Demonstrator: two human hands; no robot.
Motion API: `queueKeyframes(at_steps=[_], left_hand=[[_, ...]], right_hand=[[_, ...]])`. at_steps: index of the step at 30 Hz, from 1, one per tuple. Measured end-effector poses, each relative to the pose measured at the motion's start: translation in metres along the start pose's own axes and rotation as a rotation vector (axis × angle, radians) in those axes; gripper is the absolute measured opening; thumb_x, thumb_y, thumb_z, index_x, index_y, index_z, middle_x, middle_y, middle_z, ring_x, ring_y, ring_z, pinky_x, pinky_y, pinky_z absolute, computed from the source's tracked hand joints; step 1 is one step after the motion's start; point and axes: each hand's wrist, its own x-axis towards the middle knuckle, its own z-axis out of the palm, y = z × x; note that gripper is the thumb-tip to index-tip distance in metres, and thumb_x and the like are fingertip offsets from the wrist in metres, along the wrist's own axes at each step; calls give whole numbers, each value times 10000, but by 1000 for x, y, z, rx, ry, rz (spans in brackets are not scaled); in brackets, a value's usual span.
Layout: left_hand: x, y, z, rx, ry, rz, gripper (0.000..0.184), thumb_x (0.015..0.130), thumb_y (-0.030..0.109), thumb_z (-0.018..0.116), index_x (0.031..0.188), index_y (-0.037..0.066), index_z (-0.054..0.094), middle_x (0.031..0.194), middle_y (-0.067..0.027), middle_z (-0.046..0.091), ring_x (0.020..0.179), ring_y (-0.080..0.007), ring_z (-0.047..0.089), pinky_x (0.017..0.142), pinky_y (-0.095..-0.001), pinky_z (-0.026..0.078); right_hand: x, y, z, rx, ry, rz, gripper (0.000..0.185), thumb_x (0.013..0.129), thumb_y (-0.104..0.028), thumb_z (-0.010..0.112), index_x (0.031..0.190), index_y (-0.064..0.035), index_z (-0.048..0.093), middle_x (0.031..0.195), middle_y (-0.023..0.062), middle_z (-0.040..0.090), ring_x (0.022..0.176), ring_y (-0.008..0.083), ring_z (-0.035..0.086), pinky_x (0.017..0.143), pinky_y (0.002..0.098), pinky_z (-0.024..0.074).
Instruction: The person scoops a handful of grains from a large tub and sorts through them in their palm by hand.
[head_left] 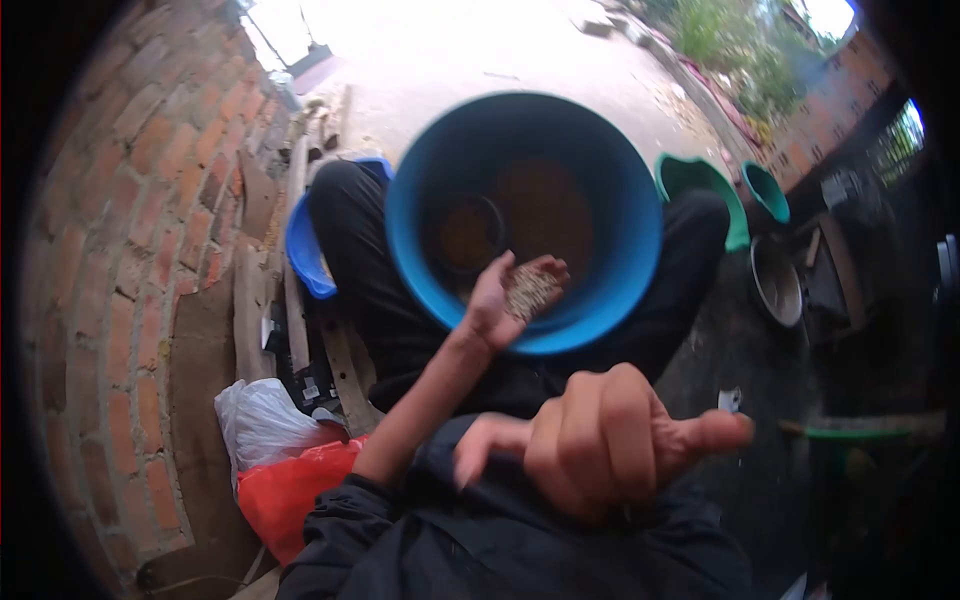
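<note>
My left hand (492, 303) is palm up and cupped around a small heap of pale grain (532, 292), over the near inner side of a big blue tub (430, 290). Inside the tub stands a smaller round container (497, 222) with brownish contents, and more brownish material (548, 205) covers the tub's bottom. Close to the camera, my right hand (600, 440) is raised in front of my chest. Its middle fingers are curled into the palm, while the thumb and the little finger stick out to the sides. Nothing shows in it.
The tub stands between my knees. A brick wall (120, 290) rises at left, near a blue basin (304, 245), a red plastic bag (285, 490) and a whitish plastic bag (258, 418). Green basins (735, 215) and a metal bowl (777, 282) sit at right.
</note>
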Motion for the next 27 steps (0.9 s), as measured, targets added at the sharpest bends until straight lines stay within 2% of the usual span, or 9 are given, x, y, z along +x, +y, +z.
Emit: queueKeyframes(at_steps=[2, 5, 17, 27], left_hand=[[-3, 2, 6, 5, 22, 4, 566, 1044, 355, 227, 1281, -81, 499, 1300, -225, 567, 1260, -362, 512, 1078, -455, 418], [-6, 3, 8, -7, 11, -2, 571, 1048, 342, 211, 1299, -101, 469, 1348, -248, 516, 1293, -371, 475, 1093, -447, 412], [-10, 4, 12, -20, 5, -4, 577, 1051, 346, 210, 1301, -112, 456, 1353, -253, 503, 1304, -364, 461, 1099, -439, 410], [-9, 4, 12, -26, 2, -5, 579, 1049, 348, 214, 1302, -110, 461, 1361, -254, 498, 1297, -362, 469, 1102, -441, 409]], right_hand=[[8, -4, 29, 154, -181, -24, 660, 945, -628, 437, 558, -95, 468, 459, 0, 348, 387, 159, 377, 930, 576, 365], [14, -8, 33, 192, -145, -49, 651, 931, -616, 471, 550, -88, 472, 459, 10, 354, 385, 163, 382, 944, 584, 361], [27, -13, 39, 445, -418, 43, 630, 848, -541, 676, 502, -46, 496, 458, 65, 388, 373, 182, 413, 1025, 631, 338], [20, -12, 33, 389, -356, 18, 627, 918, -550, 542, 526, -65, 476, 468, 46, 376, 381, 172, 386, 947, 612, 373]])
